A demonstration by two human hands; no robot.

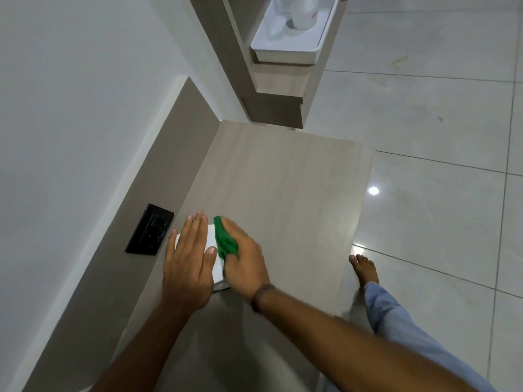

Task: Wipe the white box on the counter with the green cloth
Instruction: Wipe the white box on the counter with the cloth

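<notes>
A flat white box (215,267) lies on the pale wood counter (283,179), near its left side. My left hand (186,261) rests flat on the box's left part, fingers stretched out and together, and covers most of it. My right hand (243,261) presses a bunched green cloth (223,239) onto the box's right part. Only a narrow strip of the box shows between the two hands, plus a corner beside my left little finger.
A black wall socket (150,230) sits on the brown back panel left of the box. Farther off, a white tray (285,49) with a white bottle (304,12) stands on a shelf. My bare foot (365,270) stands on the tiled floor, right of the counter.
</notes>
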